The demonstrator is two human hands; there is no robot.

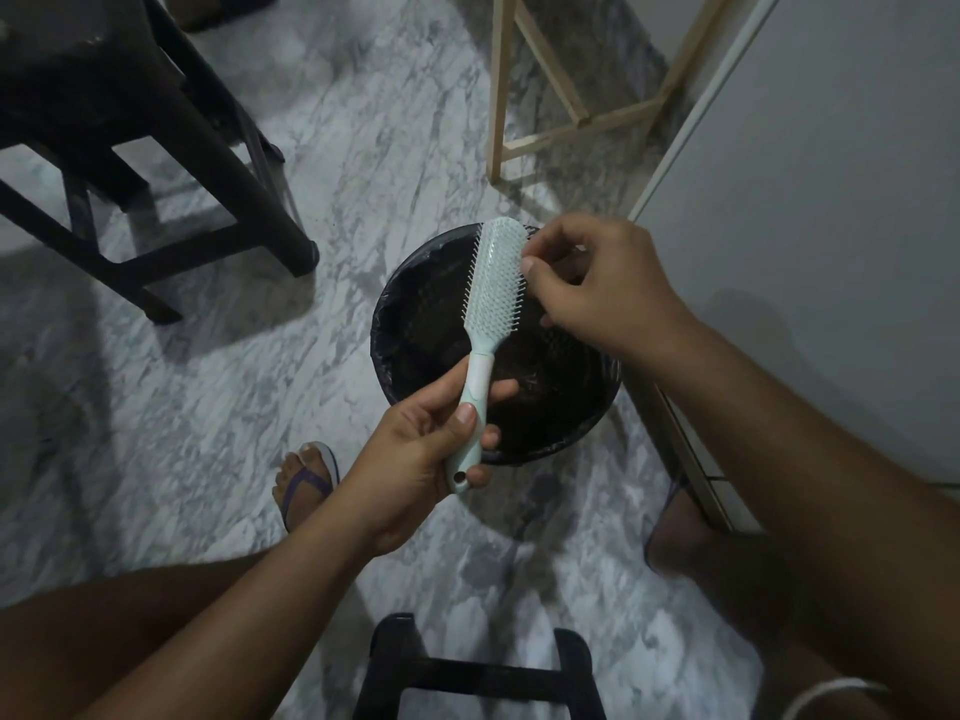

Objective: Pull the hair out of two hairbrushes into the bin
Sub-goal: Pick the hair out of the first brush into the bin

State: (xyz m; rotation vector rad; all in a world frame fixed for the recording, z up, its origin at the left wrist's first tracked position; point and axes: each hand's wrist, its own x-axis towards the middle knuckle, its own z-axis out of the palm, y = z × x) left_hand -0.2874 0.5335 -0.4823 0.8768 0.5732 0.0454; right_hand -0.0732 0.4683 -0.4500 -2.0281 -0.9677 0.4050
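head view: the left hand (415, 459) is wrapped firmly round the handle of a pale mint-green plastic paddle hairbrush (491, 314), thumb laid along the front of the handle, so the bristled head rises away from that grip and hangs over the round black bin lined with a black plastic bag (415, 304). the right hand (592, 288) sits at the far edge of the head, above the left grip, thumb and fingers pinched together at the bristles; any strand between them is too fine to make out, so i cannot tell if it has hair.

to do this step well, it seems best to keep the head above the bin opening, pinch low at the bristle roots, and draw outward along the bristles, not across them, so clumps lift whole and fall inside.

only one brush shows; the second is not in view.

the grey-veined white marble floor (218, 407) lies below the grip. a dark stool (130, 148) stands beyond the left hand, a light wooden frame (571, 122) beyond the right, a pale cabinet (831, 252) outside it.
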